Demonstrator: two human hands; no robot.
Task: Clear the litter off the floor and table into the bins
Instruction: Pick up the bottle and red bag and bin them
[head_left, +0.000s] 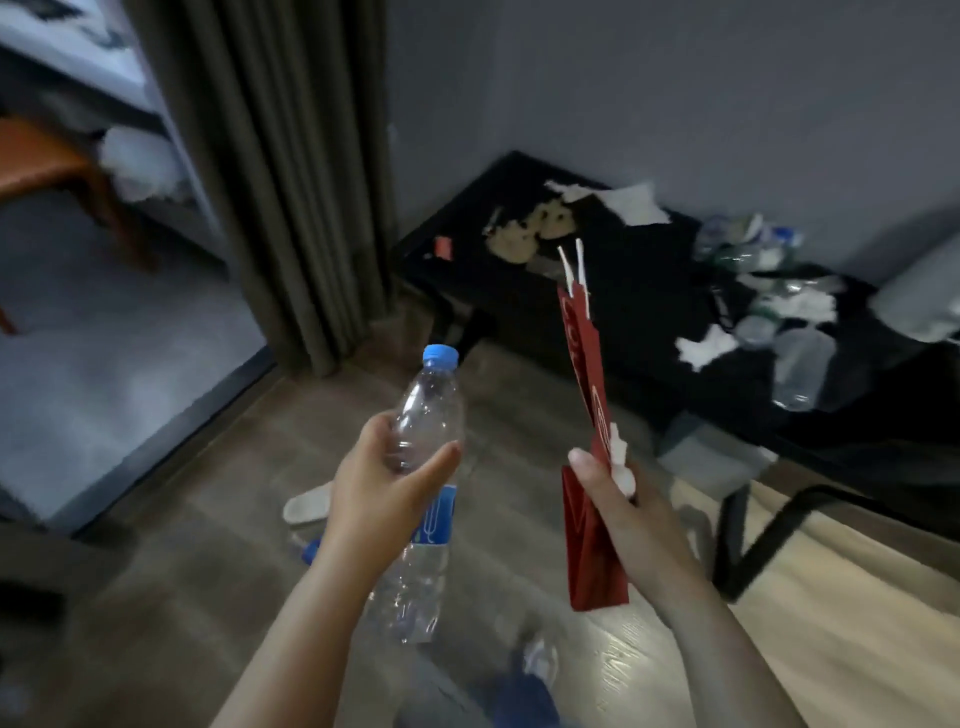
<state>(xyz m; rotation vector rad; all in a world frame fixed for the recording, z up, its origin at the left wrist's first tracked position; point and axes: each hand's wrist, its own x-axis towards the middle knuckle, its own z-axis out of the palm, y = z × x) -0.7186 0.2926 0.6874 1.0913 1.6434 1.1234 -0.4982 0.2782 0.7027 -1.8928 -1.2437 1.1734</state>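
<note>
My left hand (387, 480) grips a clear plastic bottle (423, 415) with a blue cap and blue label, held upright over the floor. My right hand (621, 512) pinches a flattened red paper bag (589, 384) with white handles, together with a small wad of white tissue (621, 460). The bag points up toward the black low table (561, 332). On the table lie torn paper (618, 200), beige scraps (530, 231), a small red piece (443, 247), crumpled bottles and wrappers (763, 270) and white tissue (706, 348).
On the wooden floor below my hands lie a pale slipper (309, 506) and another bottle's blue cap (310, 551). A dark curtain (291, 171) hangs at the left, with an orange chair (52, 166) behind it. A beige rug (841, 597) and black frame (763, 525) sit at the right.
</note>
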